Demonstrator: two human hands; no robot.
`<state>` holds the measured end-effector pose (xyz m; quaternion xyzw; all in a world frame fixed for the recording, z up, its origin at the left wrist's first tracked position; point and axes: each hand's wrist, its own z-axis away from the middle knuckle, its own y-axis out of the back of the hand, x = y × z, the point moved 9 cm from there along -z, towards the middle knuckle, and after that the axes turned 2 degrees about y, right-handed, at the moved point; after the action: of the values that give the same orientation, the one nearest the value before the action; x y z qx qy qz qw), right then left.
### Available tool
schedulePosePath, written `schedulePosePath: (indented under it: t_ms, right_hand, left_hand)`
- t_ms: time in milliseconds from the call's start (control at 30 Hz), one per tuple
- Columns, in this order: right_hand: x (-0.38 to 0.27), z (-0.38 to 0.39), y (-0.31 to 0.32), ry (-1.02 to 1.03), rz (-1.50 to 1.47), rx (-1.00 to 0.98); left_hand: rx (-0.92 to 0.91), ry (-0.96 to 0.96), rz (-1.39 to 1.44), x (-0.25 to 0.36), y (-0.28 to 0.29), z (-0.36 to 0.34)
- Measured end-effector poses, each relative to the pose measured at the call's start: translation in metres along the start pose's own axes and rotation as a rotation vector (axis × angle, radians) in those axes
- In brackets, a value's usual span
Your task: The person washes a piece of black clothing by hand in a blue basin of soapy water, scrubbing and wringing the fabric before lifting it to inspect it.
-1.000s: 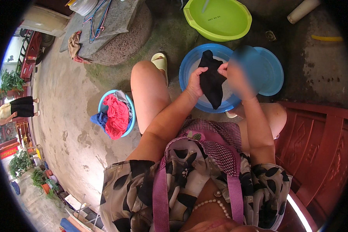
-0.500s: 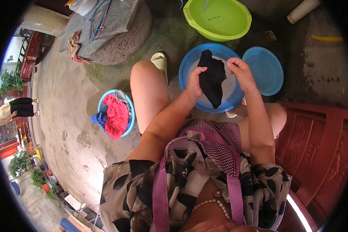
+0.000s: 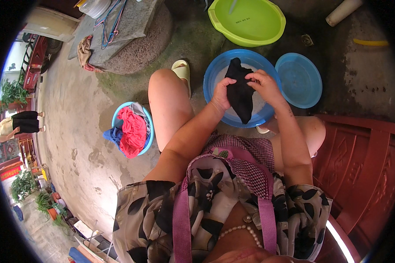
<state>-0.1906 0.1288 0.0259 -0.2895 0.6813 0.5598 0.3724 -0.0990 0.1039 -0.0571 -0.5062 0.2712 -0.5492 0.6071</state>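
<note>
"Over the large blue basin [image 3: 209, 79], what have you got between your hands?"

"A piece of black cloth [image 3: 241, 101], hanging lengthwise above the pale inside of the basin. Your left hand [image 3: 221, 94] is closed on its left edge, thumb laid on top."

"And your right hand [image 3: 267, 87]?"

"Partly curled, its fingertips at the cloth's upper right edge. I can't tell whether they pinch the fabric or only touch it."

"What stands around you?"

"A smaller blue basin [image 3: 299, 81] sits just beside the large one, to your right. A green basin [image 3: 252, 26] lies beyond them. On the floor [image 3: 81, 118] to your left, outside your knee, a light blue tub [image 3: 151, 139] holds red fabric [image 3: 133, 131], with blue fabric [image 3: 113, 136] spilling over its rim."
</note>
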Motion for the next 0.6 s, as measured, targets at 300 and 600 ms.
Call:
schedulePosePath:
  t_ms: [300,600]
  right_hand:
    - [0.013,0.000,0.000,-0.090,-0.048,0.017]
    - [0.029,0.005,-0.008,-0.319,-0.289,-0.052]
  left_hand:
    - [0.005,0.001,-0.011,-0.001,0.000,0.000]
    - [0.052,-0.178,-0.229,0.011,-0.003,-0.001]
